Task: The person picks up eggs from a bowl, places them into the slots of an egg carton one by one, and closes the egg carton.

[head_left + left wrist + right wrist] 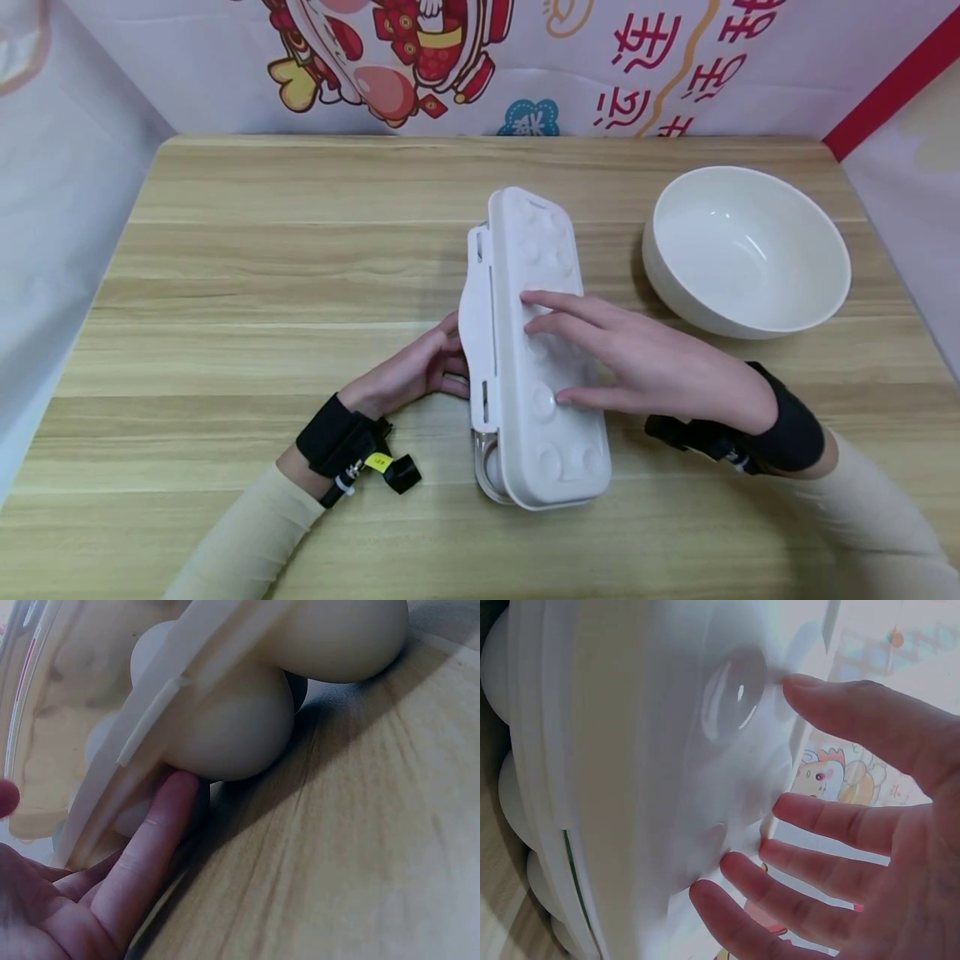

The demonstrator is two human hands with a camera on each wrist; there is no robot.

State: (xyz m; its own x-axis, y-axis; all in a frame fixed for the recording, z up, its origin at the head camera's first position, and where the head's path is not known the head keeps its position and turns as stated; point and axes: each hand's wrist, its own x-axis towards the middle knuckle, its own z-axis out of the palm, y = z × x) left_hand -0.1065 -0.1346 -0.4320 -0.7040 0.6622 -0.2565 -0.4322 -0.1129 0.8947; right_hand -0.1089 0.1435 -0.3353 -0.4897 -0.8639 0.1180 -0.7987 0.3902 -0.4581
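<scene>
A white egg box (540, 350) with rows of round bumps on its top lies lengthwise in the middle of the table. Its handle (477, 333) runs along the left side, and rounded cups (232, 727) show below its rim near the wood. My left hand (420, 371) is at the handle side. One straight finger (154, 855) touches a cup from beneath; other fingertips are hidden by the box. Over the top reaches my right hand (645, 358), fingers spread and fingertips at the bumpy surface.
A large white bowl (750, 250) stands at the back right of the wooden table (285, 250), close to the box's far end. Behind the table's back edge hangs a printed cloth (570, 67). Black straps (333, 437) with small cameras sit on both wrists.
</scene>
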